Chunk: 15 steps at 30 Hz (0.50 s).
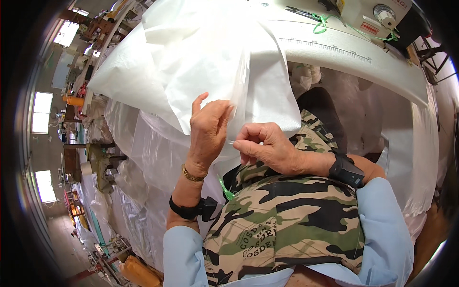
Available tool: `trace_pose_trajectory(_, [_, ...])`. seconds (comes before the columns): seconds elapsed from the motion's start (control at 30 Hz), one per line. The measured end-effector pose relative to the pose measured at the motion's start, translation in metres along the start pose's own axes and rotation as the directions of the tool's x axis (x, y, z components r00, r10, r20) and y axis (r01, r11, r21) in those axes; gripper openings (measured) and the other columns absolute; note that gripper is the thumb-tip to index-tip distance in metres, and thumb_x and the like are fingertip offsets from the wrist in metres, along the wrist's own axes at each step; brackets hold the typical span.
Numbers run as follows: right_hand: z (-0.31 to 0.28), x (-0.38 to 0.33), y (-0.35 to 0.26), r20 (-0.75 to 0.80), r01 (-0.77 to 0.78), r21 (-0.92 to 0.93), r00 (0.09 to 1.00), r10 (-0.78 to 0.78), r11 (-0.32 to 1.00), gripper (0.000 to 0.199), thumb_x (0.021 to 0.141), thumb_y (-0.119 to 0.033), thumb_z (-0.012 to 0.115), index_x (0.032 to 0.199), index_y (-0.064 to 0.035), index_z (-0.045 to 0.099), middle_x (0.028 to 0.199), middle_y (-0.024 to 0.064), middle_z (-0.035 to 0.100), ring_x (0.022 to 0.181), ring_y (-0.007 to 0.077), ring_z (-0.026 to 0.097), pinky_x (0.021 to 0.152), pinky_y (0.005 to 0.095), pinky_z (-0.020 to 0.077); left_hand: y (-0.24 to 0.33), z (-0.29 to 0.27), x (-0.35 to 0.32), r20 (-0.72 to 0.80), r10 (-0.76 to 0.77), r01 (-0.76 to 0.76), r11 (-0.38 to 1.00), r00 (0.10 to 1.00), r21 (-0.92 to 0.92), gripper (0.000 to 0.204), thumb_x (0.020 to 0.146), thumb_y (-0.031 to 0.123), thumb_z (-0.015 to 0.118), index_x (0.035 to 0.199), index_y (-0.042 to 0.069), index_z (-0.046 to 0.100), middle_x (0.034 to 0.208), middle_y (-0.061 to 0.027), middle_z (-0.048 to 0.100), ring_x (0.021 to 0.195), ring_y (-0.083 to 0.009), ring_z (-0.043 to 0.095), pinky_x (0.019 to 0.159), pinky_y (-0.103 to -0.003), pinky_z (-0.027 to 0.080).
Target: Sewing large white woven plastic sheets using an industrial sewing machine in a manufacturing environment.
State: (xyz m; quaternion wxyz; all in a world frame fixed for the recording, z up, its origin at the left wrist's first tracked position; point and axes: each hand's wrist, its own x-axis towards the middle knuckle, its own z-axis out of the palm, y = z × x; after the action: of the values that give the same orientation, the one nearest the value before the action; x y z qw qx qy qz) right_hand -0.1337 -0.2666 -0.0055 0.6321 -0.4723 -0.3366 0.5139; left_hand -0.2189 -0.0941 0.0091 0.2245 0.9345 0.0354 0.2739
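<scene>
A large white sheet (pixel 191 62), smooth like coated cloth or plastic, drapes over the work table's front edge, with a strip of clear film (pixel 241 91) down its middle. My left hand (pixel 209 125) is raised at the film's left side. Its thumb and some fingers press together on the film's edge, while one finger sticks up apart. Close by on the right, my right hand (pixel 270 147) is closed in a pinch below the sheet's lower edge. A tiny pale tip shows at its fingertips, too small to name.
A white sewing machine (pixel 368 14) with a handwheel stands at the far right. Thread snips (pixel 303 12) with green string lie on the white table (pixel 334 45), which has a ruler along its front. Heaped clear plastic (pixel 158 158) hangs at my left. Camouflage apron (pixel 296 215) covers my lap.
</scene>
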Motion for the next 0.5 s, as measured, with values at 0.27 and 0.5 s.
trace_pose_trajectory(0.27, [-0.019,0.005,0.012,-0.082,0.245,-0.752,0.887,-0.455,0.612,0.027,0.091,-0.025,0.072,0.101,-0.003,0.063,0.07,0.0066,0.063,0.059,0.0184,0.06,0.059,0.0336,0.0455,-0.002,0.003,-0.004,0.007,-0.134,0.133,0.982,0.991,-0.13,0.006,0.089,0.01,0.07,0.089,0.003,0.069,0.07,-0.0049,0.063,0.064,-0.0211,0.058,0.087,-0.035,0.041])
trace_pose_trajectory(0.5, [-0.031,0.02,0.016,0.336,0.347,-0.937,0.925,-0.175,0.034,0.042,0.09,-0.026,0.07,0.125,-0.0086,0.057,0.072,0.0048,0.064,0.063,0.0224,0.062,0.063,0.0325,0.0428,0.014,-0.014,0.018,-0.036,0.115,-0.099,0.948,0.993,0.302,0.011,0.083,0.009,0.076,0.09,0.005,0.069,0.08,-0.0052,0.066,0.081,-0.0207,0.06,0.087,-0.036,0.041])
